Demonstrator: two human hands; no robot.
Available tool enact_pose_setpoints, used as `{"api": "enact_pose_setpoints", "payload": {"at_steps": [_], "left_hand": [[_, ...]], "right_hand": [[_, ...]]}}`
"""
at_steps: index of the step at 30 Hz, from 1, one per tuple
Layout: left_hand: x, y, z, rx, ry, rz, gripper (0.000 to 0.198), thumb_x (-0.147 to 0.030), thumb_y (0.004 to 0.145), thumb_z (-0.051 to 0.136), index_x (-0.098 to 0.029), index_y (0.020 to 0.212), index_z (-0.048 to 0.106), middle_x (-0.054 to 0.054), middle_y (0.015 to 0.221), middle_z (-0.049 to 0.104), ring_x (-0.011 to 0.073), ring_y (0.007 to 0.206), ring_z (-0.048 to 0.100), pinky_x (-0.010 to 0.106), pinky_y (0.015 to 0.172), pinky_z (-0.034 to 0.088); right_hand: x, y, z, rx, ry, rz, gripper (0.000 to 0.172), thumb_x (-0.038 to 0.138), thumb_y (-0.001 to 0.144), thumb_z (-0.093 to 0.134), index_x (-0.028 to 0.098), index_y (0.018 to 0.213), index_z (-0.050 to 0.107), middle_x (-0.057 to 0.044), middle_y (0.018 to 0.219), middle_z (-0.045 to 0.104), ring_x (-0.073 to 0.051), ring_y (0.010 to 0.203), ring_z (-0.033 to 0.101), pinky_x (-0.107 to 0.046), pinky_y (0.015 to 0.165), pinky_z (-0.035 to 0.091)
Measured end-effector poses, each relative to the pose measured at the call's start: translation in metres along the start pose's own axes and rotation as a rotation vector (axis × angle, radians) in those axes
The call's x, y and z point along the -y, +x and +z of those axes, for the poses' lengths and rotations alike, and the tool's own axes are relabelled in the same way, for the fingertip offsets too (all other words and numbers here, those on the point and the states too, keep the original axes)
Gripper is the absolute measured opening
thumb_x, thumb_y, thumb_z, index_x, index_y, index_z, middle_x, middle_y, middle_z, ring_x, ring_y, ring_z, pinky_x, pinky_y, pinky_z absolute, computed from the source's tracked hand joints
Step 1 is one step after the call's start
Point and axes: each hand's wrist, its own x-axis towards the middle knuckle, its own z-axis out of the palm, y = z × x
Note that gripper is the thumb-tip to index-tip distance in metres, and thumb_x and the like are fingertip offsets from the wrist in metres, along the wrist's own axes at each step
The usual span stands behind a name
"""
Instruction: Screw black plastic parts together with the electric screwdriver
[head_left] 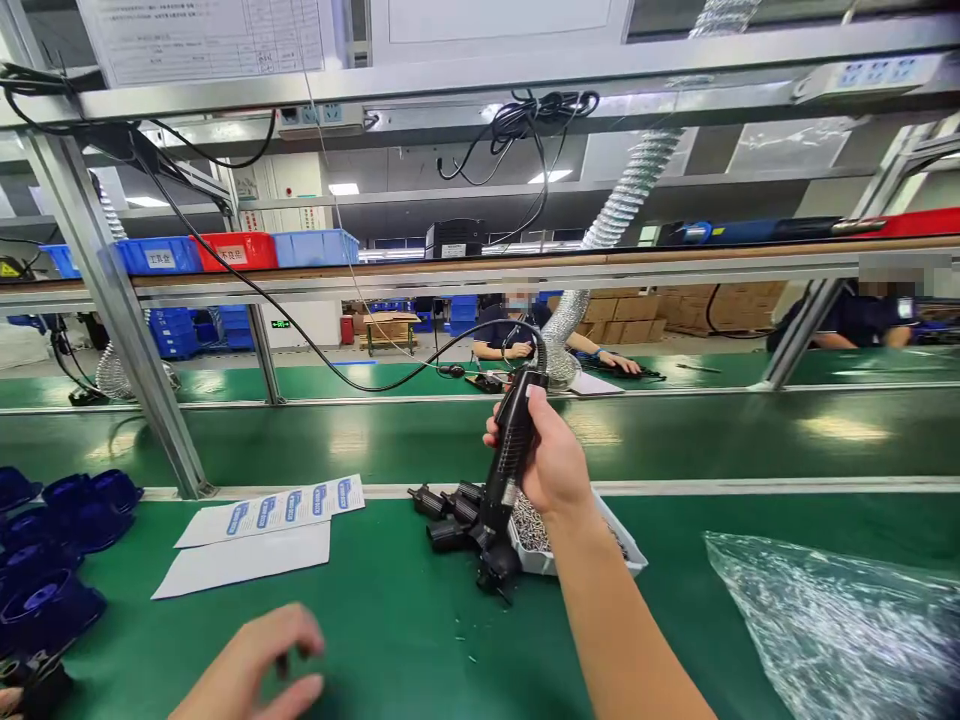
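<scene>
My right hand (pixel 559 465) is wrapped round a black electric screwdriver (pixel 510 455), held upright with a slight tilt and its cord leaving the top. Its lower end meets a dark part (pixel 497 568) on the bench; the exact contact is hidden. Several black plastic parts (pixel 454 533) lie just left of the tool. Behind my right wrist sits a white tray (pixel 632 560) holding many small screws (pixel 531 527). My left hand (pixel 251 665), a little blurred, hovers over the green bench at the lower left, fingers bent and thumb apart, with nothing visible in it.
Dark blue plastic housings (pixel 45 600) crowd the left edge, with another person's fingers (pixel 9 700) at a black part below. Label sheets (pixel 247 560) lie near the left post (pixel 120 260). Clear plastic film (pixel 847 620) covers the right. The tool's cord (pixel 322 370) loops leftward. A co-worker (pixel 517 330) sits opposite.
</scene>
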Motion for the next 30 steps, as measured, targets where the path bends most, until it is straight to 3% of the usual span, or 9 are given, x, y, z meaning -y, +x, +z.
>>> {"api": "enact_pose_setpoints", "payload": {"at_steps": [3,5,8,10,13,16,21,25,30], "left_hand": [[-0.021,0.071,0.044,0.038,0.0,0.076,0.03,-0.025,0.093,0.064,-0.025,0.123,0.067,0.01,0.13,0.071,0.0262,0.114,0.067,0.036,0.096,0.059],[-0.031,0.12,0.079,0.033,0.042,0.115,0.048,-0.017,0.088,0.069,-0.021,0.136,0.062,0.014,0.146,0.062,0.0302,0.135,0.057,0.045,0.119,0.047],[-0.037,0.174,0.125,0.02,0.088,0.087,0.067,-0.013,0.081,0.078,-0.018,0.145,0.058,0.019,0.152,0.058,0.0391,0.142,0.051,0.057,0.122,0.041],[-0.034,0.19,0.145,0.012,0.088,0.066,0.067,-0.006,0.081,0.072,-0.017,0.146,0.06,0.019,0.147,0.063,0.0431,0.136,0.055,0.064,0.116,0.043],[-0.017,0.185,0.151,-0.016,0.045,0.046,0.066,0.0,0.084,0.058,-0.018,0.148,0.06,0.018,0.145,0.065,0.0385,0.133,0.06,0.06,0.117,0.045],[0.01,0.161,0.14,-0.046,-0.023,0.031,0.061,-0.005,0.092,0.05,-0.02,0.151,0.057,0.015,0.148,0.063,0.031,0.137,0.059,0.052,0.122,0.045],[0.046,0.128,0.12,-0.116,-0.163,0.016,0.053,-0.02,0.104,0.042,-0.026,0.156,0.052,0.013,0.148,0.062,0.0298,0.138,0.058,0.053,0.124,0.044],[0.047,0.126,0.123,-0.032,-0.046,0.111,0.077,-0.006,0.097,0.04,-0.036,0.168,0.034,0.011,0.145,0.062,0.0317,0.131,0.056,0.057,0.118,0.047],[0.034,0.126,0.131,0.003,-0.023,0.105,0.086,0.001,0.09,0.04,-0.04,0.166,0.039,0.013,0.14,0.062,0.035,0.127,0.057,0.062,0.113,0.049]], "right_hand": [[0.006,-0.011,0.007,0.067,0.007,-0.002,0.068,0.076,0.066,0.094,0.022,0.097,0.068,-0.001,0.089,0.07,-0.016,0.057,0.062,-0.022,0.042,0.053],[0.01,-0.017,0.008,0.137,0.046,0.052,0.064,0.076,0.072,0.089,0.022,0.098,0.067,-0.002,0.09,0.071,-0.011,0.046,0.053,-0.019,0.037,0.043],[0.014,-0.02,0.005,0.207,0.104,0.118,0.052,0.066,0.079,0.08,0.021,0.102,0.069,-0.006,0.082,0.072,-0.012,0.042,0.047,-0.021,0.038,0.039],[0.015,-0.019,0.002,0.21,0.133,0.127,0.044,0.055,0.079,0.071,0.019,0.103,0.07,-0.01,0.081,0.074,-0.015,0.045,0.05,-0.023,0.04,0.041],[0.012,-0.016,0.001,0.162,0.172,0.124,0.035,0.044,0.074,0.063,0.019,0.097,0.069,-0.015,0.087,0.076,-0.018,0.051,0.054,-0.026,0.046,0.045],[0.006,-0.014,0.004,0.145,0.168,0.138,0.033,0.044,0.075,0.063,0.019,0.095,0.068,-0.013,0.083,0.076,-0.019,0.051,0.055,-0.026,0.047,0.046],[-0.011,-0.018,0.014,0.194,0.115,0.106,0.047,0.055,0.076,0.078,0.02,0.105,0.067,-0.008,0.079,0.072,-0.017,0.054,0.055,-0.024,0.049,0.047],[-0.032,-0.018,0.016,0.172,-0.001,0.102,0.057,0.066,0.079,0.087,0.021,0.105,0.065,-0.002,0.075,0.066,-0.013,0.052,0.051,-0.02,0.045,0.042],[-0.052,-0.014,0.014,0.128,-0.169,-0.021,0.052,0.057,0.078,0.094,0.019,0.096,0.063,0.0,0.073,0.063,-0.012,0.05,0.051,-0.021,0.044,0.043]]}}
